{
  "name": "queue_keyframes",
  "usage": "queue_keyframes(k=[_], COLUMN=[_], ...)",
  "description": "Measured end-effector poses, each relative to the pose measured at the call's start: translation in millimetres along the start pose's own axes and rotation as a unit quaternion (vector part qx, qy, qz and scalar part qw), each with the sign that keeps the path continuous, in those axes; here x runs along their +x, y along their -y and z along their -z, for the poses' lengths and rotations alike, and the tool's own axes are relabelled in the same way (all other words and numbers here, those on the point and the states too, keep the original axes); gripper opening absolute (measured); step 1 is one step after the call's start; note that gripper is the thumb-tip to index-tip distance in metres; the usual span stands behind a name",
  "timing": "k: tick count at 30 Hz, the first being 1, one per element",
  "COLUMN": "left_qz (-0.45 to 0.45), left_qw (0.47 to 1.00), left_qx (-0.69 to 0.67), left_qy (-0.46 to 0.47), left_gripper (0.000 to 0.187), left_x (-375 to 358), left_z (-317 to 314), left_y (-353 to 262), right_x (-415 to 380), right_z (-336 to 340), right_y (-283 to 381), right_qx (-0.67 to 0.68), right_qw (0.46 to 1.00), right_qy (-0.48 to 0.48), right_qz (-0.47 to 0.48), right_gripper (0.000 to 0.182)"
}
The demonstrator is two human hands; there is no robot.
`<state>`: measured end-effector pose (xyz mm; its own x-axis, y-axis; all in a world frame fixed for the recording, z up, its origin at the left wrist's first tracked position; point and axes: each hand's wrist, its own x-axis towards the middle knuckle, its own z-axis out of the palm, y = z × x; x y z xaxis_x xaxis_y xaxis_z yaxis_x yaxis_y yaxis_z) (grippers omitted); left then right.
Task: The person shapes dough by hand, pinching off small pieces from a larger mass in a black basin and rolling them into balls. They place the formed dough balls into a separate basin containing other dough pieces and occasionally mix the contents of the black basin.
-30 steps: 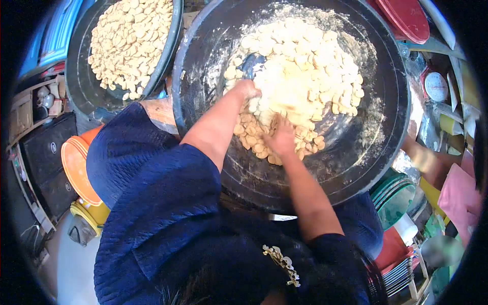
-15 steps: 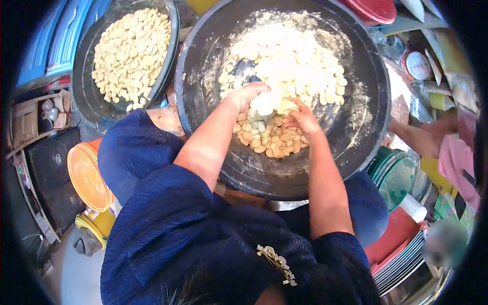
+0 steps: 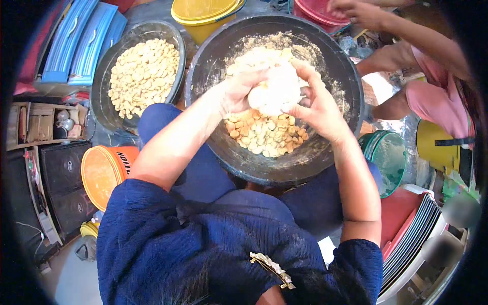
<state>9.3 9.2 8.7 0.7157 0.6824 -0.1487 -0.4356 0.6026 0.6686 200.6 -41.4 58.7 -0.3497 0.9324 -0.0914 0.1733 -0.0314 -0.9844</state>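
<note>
The left hand (image 3: 244,91) and the right hand (image 3: 317,109) are raised over the middle of a large black tub (image 3: 209,63), palms facing each other. Between them sits a white mass (image 3: 277,91), held from both sides; glare washes out its surface, so its separate parts cannot be told. The left fingers are half curled against its left side, their tips partly lost in the glare. The right fingers are parted and bent round its right side, with the thumb low at the front.

Below the hands, in the near part of the tub, lies a heap of flat, rounded pieces (image 3: 267,136), some pale and some brown. Paler pieces (image 3: 254,57) lie behind the hands, and powder coats the far wall. The tub is at the wearer's knees.

To the left is a smaller tub (image 3: 100,73) with a layer of pale pieces (image 3: 145,76). A yellow bucket (image 3: 202,29) is beyond, an orange bucket (image 3: 99,178) is beside the left knee, and a green bucket (image 3: 389,160) is beside the right knee. At the far right, a co-worker's hand (image 3: 358,12) reaches above a red bucket (image 3: 317,14).
</note>
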Motion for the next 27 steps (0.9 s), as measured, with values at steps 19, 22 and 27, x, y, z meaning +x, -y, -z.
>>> queue_keyframes(k=[19,22,27], left_qz=[-0.018,-0.021,-0.053], left_qw=[1.000,0.998,0.996], left_qx=[-0.002,-0.052,-0.034], left_qy=[0.021,-0.007,-0.066], left_gripper=[0.065,0.056,0.042], left_x=[-19.8,-15.2,-12.0], left_z=[-16.0,-5.5,-5.3], left_y=[32.9,29.8,32.7], right_x=[-11.1,-11.8,-7.5], right_z=[-12.5,-11.0,-20.6], right_y=[6.1,0.4,1.2], right_qx=[-0.435,-0.227,-0.333], right_qw=[0.846,0.955,0.909], right_qy=[-0.148,-0.129,-0.114], right_qz=[0.269,0.139,0.222], right_gripper=[0.026,0.036,0.031])
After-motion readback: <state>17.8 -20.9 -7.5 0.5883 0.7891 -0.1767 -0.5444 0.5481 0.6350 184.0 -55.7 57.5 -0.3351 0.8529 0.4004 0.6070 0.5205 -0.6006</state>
